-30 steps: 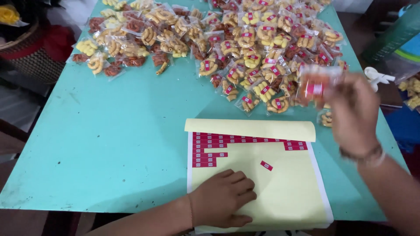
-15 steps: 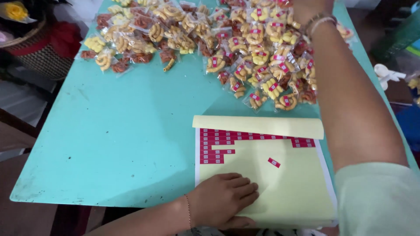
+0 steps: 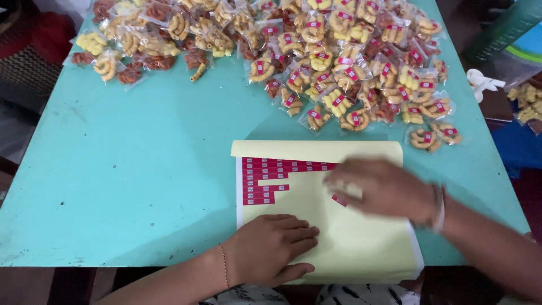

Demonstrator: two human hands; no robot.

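Note:
A yellow backing sheet with rows of small red stickers lies at the table's near edge. My left hand rests flat on its lower left corner, fingers together, holding it down. My right hand is blurred over the middle of the sheet, fingertips at the right end of the sticker rows, beside a single loose red sticker. I cannot tell whether the fingers pinch a sticker. A big pile of small clear snack packets with red stickers on them lies beyond the sheet.
The table is turquoise. Packets without stickers lie at the far left. A woven basket stands off the left edge. A white object and more packets sit right of the table.
My right hand was holding a packet up, then reached to the pile, and has now come back down onto the sticker sheet. My left hand stays on the sheet's corner.

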